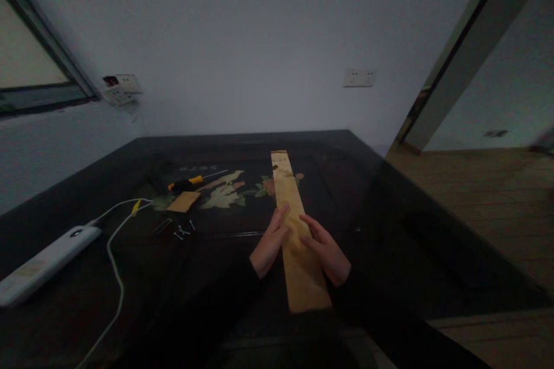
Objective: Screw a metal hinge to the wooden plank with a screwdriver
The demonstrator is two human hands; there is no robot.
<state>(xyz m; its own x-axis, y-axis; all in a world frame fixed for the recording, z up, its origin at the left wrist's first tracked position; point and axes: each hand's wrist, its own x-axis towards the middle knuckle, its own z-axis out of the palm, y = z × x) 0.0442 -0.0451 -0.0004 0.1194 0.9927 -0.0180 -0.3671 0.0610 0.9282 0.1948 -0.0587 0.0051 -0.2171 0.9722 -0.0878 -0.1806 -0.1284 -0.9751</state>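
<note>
A long pale wooden plank [291, 196] lies flat on a dark glossy table [389, 225], running away from me. My left hand [270, 242] rests against the plank's left edge with fingers stretched out. My right hand [325, 249] lies on the plank's right side, fingers extended flat across the wood. Both hands press on the plank near its middle; neither grips it.
A yellow-and-black screwdriver [190, 183], a small wooden piece [183, 202], several small screws [183, 231] and a dark little part [161, 226] lie to the left. A white power strip [43, 262] with cables sits at the far left. A doorway opens on the right.
</note>
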